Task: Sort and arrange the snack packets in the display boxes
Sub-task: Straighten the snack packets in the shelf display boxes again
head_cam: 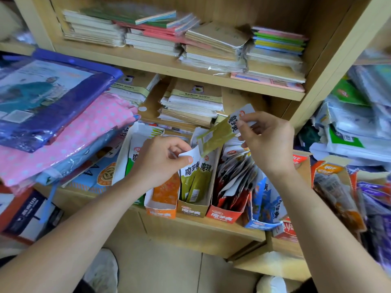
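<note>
We hold a flat olive-green foil snack packet with a white top (218,135) in our right hand (268,142), thumb and forefinger clamped on its white end. It hangs slanted in the air at about one o'clock from the open olive-tan cardboard display box (191,210). Our left hand (156,163) pinches the white top of one of the upright olive-green packets (196,176) standing in that box, curling it toward nine o'clock, apparently to open a gap. The risk, as we judge it, lies in the entry. The held packet is tilted and limp, so its lower corner could catch the box's rim or the standing tops and buckle. It could also slide toward three o'clock into the crowded red cardboard box (224,216), where packets lean loosely and it would be mis-sorted. If our left pinch slips, the standing packets may spring back and close the gap. Pulling too hard toward nine o'clock could tip the light box against the orange cardboard box (161,211) just beside it.
</note>
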`<state>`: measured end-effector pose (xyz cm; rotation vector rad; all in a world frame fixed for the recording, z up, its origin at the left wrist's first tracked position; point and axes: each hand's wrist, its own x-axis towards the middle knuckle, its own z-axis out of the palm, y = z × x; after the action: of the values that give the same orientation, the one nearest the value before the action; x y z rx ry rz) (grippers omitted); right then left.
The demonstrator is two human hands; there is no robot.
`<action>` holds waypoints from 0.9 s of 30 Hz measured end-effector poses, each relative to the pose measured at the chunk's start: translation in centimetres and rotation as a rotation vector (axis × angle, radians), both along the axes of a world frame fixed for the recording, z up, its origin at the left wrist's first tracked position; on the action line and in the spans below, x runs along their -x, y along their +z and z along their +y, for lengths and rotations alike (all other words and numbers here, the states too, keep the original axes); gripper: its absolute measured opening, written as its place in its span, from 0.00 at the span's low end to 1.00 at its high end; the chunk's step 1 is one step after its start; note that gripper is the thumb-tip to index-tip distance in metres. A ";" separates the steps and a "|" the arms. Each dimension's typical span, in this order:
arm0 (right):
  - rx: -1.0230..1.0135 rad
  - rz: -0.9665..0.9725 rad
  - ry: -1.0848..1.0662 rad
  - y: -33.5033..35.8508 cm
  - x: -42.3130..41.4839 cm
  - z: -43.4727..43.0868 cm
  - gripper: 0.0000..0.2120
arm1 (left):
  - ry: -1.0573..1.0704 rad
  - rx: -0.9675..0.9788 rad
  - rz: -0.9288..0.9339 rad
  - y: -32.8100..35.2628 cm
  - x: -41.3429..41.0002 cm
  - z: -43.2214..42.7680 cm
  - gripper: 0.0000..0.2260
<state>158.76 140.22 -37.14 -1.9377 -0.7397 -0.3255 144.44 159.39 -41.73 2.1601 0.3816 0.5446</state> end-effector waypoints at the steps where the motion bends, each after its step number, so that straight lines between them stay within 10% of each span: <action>1: 0.019 0.033 0.039 0.0 -0.1 0.0 0.05 | -0.009 -0.008 -0.001 0.0 0.0 -0.1 0.06; 7: 0.111 0.055 0.219 0.6 -1.0 -1.0 0.13 | -0.034 -0.070 0.017 -0.2 -0.4 -0.2 0.03; 15: 0.322 -0.405 0.123 1.0 -1.4 -0.5 0.05 | -0.184 -0.118 0.011 -0.2 -0.4 -0.3 0.12; 27: 0.415 -0.171 0.304 -1.0 -2.3 3.4 0.04 | -0.217 -0.106 0.057 0.0 0.3 0.5 0.12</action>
<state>161.04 143.58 -38.17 -2.1557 -1.2790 -0.1576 144.18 159.89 -41.75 2.2878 0.1481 0.3886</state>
